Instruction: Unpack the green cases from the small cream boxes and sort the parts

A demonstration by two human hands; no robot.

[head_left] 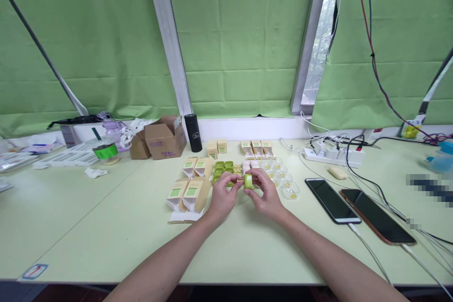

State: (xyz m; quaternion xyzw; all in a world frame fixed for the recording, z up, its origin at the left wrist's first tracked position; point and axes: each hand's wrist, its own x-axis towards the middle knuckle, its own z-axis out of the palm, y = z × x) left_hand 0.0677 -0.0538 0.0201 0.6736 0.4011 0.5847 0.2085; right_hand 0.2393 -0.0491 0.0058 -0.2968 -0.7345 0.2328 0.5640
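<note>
- Your left hand (222,196) and right hand (266,194) pinch the green jar (248,180) together.
- Bare table (106,217) lies open on your left.
- Clear cups (283,180) hold yellow bits.

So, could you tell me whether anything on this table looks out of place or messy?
Mostly tidy. Both hands, left hand and right hand, hold a small green jar among neat rows of cartons. Only a crumpled white scrap lies loose at left, and tangled cables pile around the power strip.
</note>
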